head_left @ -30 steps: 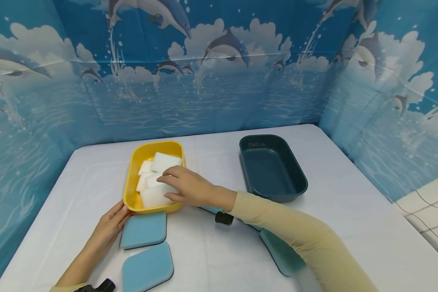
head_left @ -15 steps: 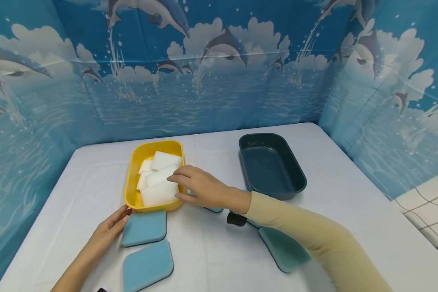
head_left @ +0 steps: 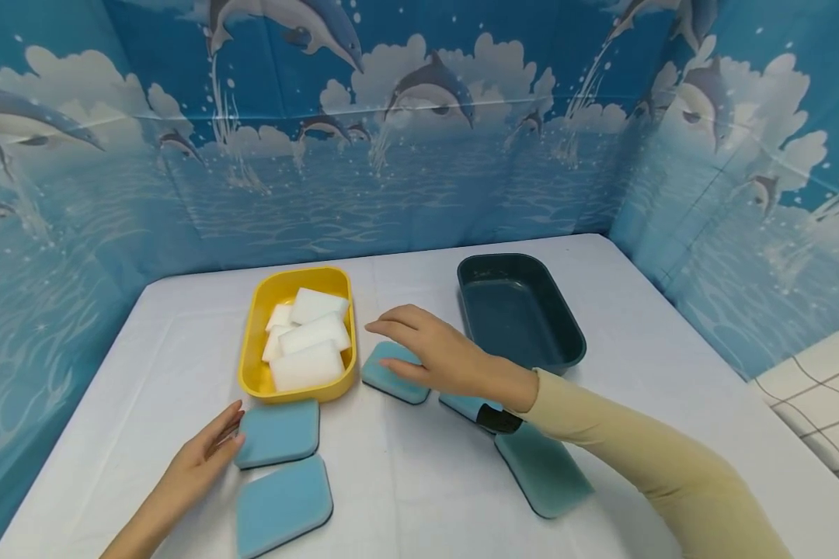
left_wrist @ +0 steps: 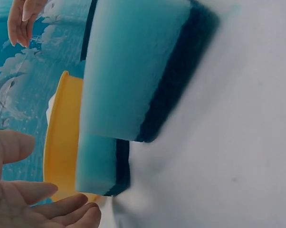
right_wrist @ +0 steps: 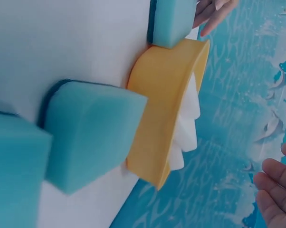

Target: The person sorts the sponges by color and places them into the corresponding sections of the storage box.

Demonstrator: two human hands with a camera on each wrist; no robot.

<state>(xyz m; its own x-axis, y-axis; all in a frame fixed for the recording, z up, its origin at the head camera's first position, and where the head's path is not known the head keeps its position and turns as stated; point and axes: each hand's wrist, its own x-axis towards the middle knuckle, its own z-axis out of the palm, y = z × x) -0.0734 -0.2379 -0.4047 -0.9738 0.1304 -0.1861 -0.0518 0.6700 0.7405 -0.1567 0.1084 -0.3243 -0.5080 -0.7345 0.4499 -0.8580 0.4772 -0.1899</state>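
White sponge blocks [head_left: 310, 366] lie piled in a yellow bin [head_left: 348, 378] at the left of the table. My right hand [head_left: 442, 353] hovers to the right of that bin, holding nothing, with its fingers loosely extended above a blue sponge [head_left: 384, 374]. My left hand [head_left: 199, 454] is at the bin's near left, its fingers beside another blue sponge [head_left: 280, 432]; whether they touch it I cannot tell. In the left wrist view the fingers [left_wrist: 67, 206] are relaxed around nothing. Dark scouring layers [left_wrist: 176, 71] show under the blue sponges.
A dark teal bin [head_left: 520, 326] with nothing in it stands at the back right. More blue sponges lie in front: one at near left [head_left: 283, 505], one partly under the right wrist [head_left: 461, 404], and a greener one [head_left: 541, 473] near the right sleeve. A dolphin-print curtain [head_left: 322, 194] surrounds the table.
My right hand has drawn out of the yellow bin and moved right with nothing in it. My left hand has let go of the bin's near left corner and drawn slightly back.
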